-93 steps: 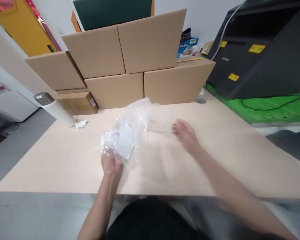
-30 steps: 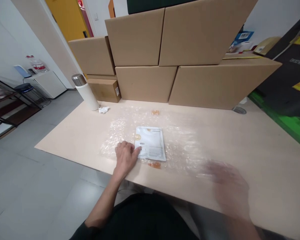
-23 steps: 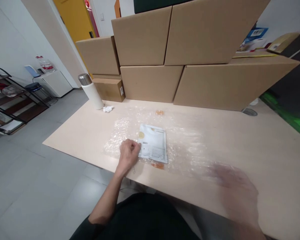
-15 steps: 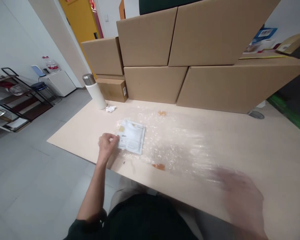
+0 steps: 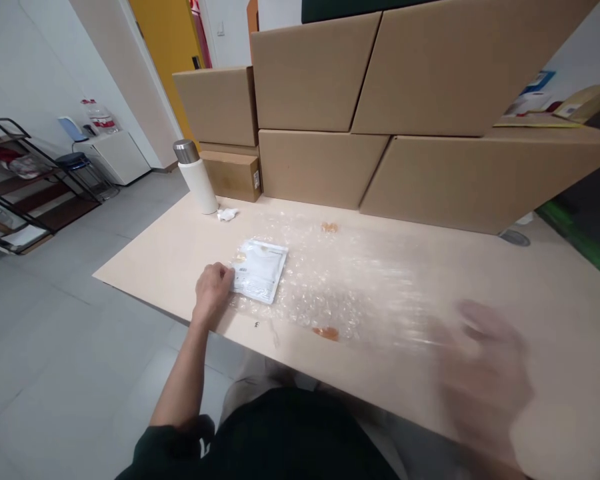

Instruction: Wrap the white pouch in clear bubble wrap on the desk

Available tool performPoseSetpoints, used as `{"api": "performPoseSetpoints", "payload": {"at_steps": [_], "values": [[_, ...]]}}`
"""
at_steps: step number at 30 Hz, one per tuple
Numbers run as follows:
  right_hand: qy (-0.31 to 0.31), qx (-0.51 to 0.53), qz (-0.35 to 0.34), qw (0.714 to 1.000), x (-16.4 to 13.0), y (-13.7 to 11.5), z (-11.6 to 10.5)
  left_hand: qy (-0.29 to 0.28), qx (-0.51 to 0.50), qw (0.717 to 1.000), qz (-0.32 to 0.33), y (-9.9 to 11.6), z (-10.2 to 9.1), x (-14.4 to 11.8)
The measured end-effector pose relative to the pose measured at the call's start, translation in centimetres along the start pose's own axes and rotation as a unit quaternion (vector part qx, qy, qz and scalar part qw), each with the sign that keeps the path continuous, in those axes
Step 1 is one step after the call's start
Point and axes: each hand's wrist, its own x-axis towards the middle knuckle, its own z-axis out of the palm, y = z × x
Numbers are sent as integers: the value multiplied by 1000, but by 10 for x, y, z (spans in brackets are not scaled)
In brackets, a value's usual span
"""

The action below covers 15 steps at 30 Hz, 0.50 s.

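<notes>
A clear sheet of bubble wrap [image 5: 350,280] lies spread flat across the light wooden table [image 5: 555,313]. On its left end rests a white printed pouch [image 5: 259,270]. My left hand [image 5: 213,293] pinches the pouch's near left edge, fingers closed on it. My right hand [image 5: 485,377] is blurred with motion at the lower right, near the wrap's right end; its fingers look spread and nothing shows in it. Small orange bits of tape [image 5: 326,331] sit on the wrap's near edge and on its far edge.
Stacked cardboard boxes [image 5: 375,113] wall off the table's back. A white flask with a steel cap [image 5: 197,177] and a crumpled white scrap [image 5: 227,214] stand at the back left. A metal shelf rack [image 5: 15,187] is on the floor at left.
The bubble wrap went from bunched in my left hand to flat on the table. My left hand slid the white pouch leftward across it. My right hand stayed in blurred motion at the right.
</notes>
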Motion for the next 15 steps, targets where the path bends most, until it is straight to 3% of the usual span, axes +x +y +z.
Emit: {"api": "performPoseSetpoints", "payload": {"at_steps": [2, 4, 6, 8, 10, 12, 15], "values": [[-171, 68, -77, 980, -2, -26, 31, -8, 3, 1000, 11, -1, -1, 2], [-320, 102, -144, 931, -6, -49, 76, 2, -5, 1000, 7, -3, -1, 4], [-419, 100, -199, 880, -12, -66, 126, 18, -11, 1000, -5, -5, -1, 8], [-476, 69, -230, 846, -18, -77, 171, 6, -31, 999, -13, -5, -2, 11], [-508, 30, -199, 838, -23, -82, 200, -20, -67, 997, -17, -3, -7, 9], [-514, 51, -146, 844, -26, -81, 210, -33, -133, 991, 0, 4, -14, 2], [-500, 196, -42, 842, -23, -75, 200, -47, -265, 961, 70, 28, -26, -19]]}}
